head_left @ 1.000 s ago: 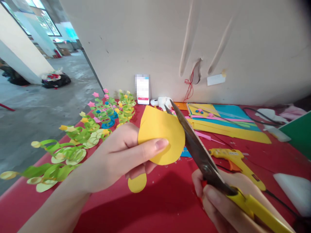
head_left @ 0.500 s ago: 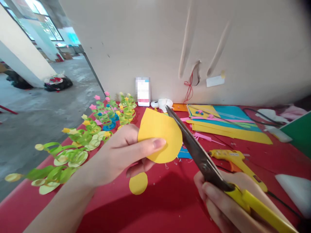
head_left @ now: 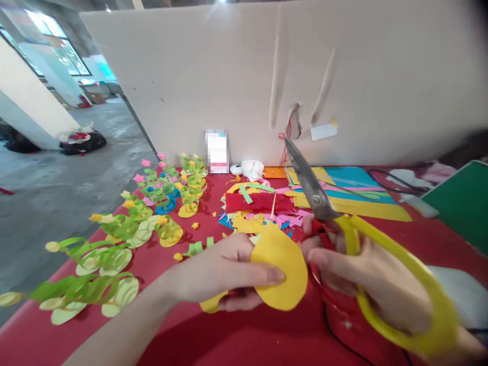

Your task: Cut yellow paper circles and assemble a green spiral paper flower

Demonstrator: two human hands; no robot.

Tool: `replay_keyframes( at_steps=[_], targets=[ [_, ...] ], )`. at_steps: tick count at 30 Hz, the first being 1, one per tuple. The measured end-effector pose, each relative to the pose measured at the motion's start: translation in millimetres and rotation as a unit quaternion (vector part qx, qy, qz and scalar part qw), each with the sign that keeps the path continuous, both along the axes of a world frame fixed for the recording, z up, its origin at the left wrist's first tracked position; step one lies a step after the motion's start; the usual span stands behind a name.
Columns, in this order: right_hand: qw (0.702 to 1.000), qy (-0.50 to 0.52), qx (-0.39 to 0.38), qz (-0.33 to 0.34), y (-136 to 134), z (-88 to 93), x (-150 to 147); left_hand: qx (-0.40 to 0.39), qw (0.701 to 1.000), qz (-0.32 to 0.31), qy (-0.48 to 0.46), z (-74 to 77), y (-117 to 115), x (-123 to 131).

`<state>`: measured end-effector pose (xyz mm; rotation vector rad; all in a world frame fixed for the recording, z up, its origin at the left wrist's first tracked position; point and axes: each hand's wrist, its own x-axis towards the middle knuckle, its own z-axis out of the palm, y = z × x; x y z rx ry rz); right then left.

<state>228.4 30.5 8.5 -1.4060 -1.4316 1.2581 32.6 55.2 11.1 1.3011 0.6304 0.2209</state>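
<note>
My left hand pinches a rounded yellow paper piece between thumb and fingers, low over the red table. My right hand grips yellow-handled scissors, fingers through the big loops. The closed blades point up and away, toward the wall. The right fingertips touch the right edge of the yellow paper. A small yellow paper disc lies on the table, partly hidden under my left hand.
Green paper spirals with small flowers stand along the table's left edge. A heap of paper scraps lies at the centre back, stacked coloured sheets at back right, a green board at right. A black cable runs under my right hand.
Both hands dropped toward the table with the yellow paper. The scissors left the paper's edge and swung upright, blades closed. The view tilted, and the scrap heap came into sight.
</note>
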Motion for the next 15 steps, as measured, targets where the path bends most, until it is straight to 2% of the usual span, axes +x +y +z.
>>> replay_keyframes(
  at_steps=[3, 6, 9, 12, 15],
  targets=[
    [0.999, -0.002, 0.001, 0.044, 3, -8.1, 0, -0.002, 0.998, -0.057, 0.038, -6.6, -3, 8],
    [0.998, 0.009, -0.03, 0.049, 1, -13.4, -2, 0.048, 0.994, -0.073, 0.071, -9.5, -4, 11],
    [0.998, 0.055, -0.025, 0.009, -1, -12.1, -3, 0.192, 0.973, -0.075, 0.101, -10.0, -1, 9],
    [0.996, 0.078, -0.046, -0.011, -3, -5.9, -5, 0.363, 0.924, -0.068, 0.097, -9.3, 2, 7],
    [0.992, 0.099, -0.064, -0.046, -5, -0.2, -7, 0.448, 0.892, -0.036, 0.055, -8.1, 0, 8]
  ],
)
